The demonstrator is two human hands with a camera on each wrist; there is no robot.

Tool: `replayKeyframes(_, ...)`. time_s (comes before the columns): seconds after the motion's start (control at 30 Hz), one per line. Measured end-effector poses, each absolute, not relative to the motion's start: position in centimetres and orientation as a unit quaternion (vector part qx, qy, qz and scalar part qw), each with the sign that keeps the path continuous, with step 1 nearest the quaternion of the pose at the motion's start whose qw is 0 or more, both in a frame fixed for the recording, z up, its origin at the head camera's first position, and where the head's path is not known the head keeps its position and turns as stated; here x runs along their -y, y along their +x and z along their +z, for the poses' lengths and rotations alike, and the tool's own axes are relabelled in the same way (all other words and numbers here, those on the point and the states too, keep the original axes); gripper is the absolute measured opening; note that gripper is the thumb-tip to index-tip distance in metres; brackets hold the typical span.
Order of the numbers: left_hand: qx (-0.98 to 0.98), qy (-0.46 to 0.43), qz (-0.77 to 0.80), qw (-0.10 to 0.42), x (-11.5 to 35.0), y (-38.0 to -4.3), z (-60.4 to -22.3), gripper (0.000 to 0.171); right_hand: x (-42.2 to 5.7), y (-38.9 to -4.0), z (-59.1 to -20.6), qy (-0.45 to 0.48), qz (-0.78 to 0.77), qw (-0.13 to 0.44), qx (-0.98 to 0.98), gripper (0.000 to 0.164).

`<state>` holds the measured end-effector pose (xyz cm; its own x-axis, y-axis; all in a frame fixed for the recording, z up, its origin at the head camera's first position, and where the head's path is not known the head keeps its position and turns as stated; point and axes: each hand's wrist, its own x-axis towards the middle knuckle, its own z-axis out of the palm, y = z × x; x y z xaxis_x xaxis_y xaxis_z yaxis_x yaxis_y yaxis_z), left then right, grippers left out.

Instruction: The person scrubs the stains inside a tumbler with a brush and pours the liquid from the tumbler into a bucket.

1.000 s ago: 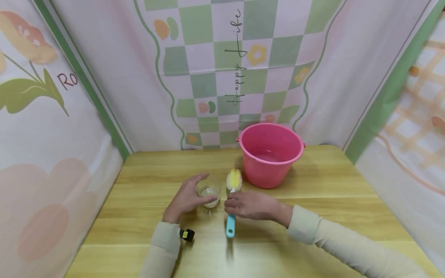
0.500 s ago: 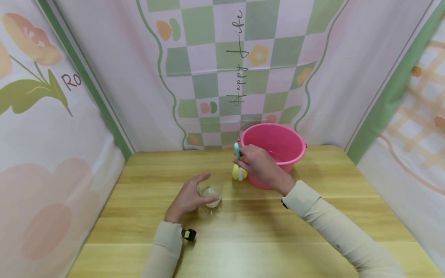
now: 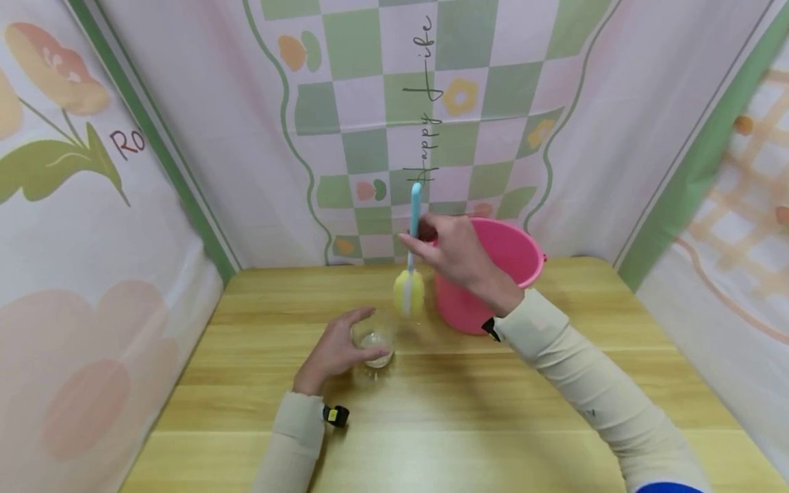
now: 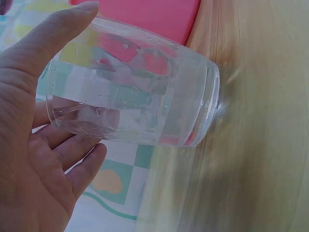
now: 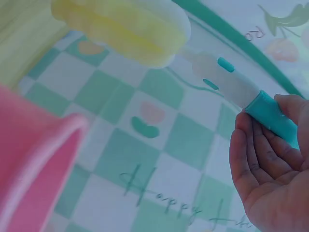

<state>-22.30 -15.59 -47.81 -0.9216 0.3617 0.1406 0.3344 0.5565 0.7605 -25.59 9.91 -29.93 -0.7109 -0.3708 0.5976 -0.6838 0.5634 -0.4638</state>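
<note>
My left hand [image 3: 335, 352] holds a clear drinking glass [image 3: 377, 350], thumb on one side and fingers on the other. The glass [image 4: 135, 92] stands upright on the table, with water drops on its wall in the left wrist view. In my right hand [image 3: 459, 253], thumb and fingers pinch the turquoise handle of a sponge bottle brush [image 3: 409, 293]. The brush points down, its yellow and white sponge head [image 5: 125, 31] hanging above the table, just behind and right of the glass. Part of the handle is hidden by my right hand in the head view.
A pink bucket [image 3: 459, 311] stands at the back right, partly behind my right hand and forearm. The wooden table [image 3: 259, 342] meets a patterned cloth backdrop [image 3: 357, 150] behind, with cloth at both sides. A bit of something blue [image 3: 668, 487] shows at the bottom right.
The brush has turned from lying handle-toward-me to hanging sponge down. My right hand has gone up and back with it, then slightly left and higher. The left hand and glass stay put.
</note>
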Motion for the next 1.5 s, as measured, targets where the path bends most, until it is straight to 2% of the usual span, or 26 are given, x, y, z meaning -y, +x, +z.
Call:
replayKeyframes(0.23, -0.875, 0.204, 0.439, 0.01, 15.7, -22.4, -48.1, 0.091, -7.4, -24.7, -27.8, 0.324, 0.403, 0.19, 0.835, 0.018)
replayKeyframes(0.53, -0.845, 0.228, 0.483, 0.011, 15.8, -22.6, -48.2, 0.06, -5.4, -24.2, -29.6, 0.355, 0.394, 0.167, 0.832, 0.016)
replayKeyframes(0.63, -0.848, 0.229, 0.478, 0.01, 15.8, -22.7, -48.2, 0.055, -5.1, -24.1, -30.5, 0.36, 0.371, 0.151, 0.843, 0.016)
replayKeyframes(0.73, -0.854, 0.223, 0.47, 0.012, 15.8, -22.7, -48.1, 0.059, -5.0, -24.1, -31.3, 0.36, 0.353, 0.132, 0.853, 0.016)
replayKeyframes(0.9, -0.863, 0.209, 0.46, 0.017, 15.8, -22.5, -47.9, 0.08, -4.8, -23.9, -33.0, 0.357, 0.333, 0.117, 0.865, 0.018)
replayKeyframes(1.0, -0.865, 0.202, 0.459, 0.02, 15.7, -22.4, -47.8, 0.085, -4.7, -23.8, -34.2, 0.364, 0.334, 0.105, 0.863, 0.018)
replayKeyframes(1.27, -0.865, 0.201, 0.46, 0.022, 15.7, -22.4, -47.7, 0.083, -4.4, -23.8, -36.2, 0.362, 0.36, 0.075, 0.857, 0.015)
replayKeyframes(1.4, -0.862, 0.202, 0.465, 0.021, 15.7, -22.4, -47.8, 0.08, -4.5, -24.0, -35.0, 0.367, 0.357, 0.098, 0.854, 0.017)
replayKeyframes(1.5, -0.855, 0.208, 0.475, 0.018, 15.7, -22.5, -47.8, 0.068, -4.6, -24.0, -33.3, 0.362, 0.352, 0.114, 0.856, 0.019)
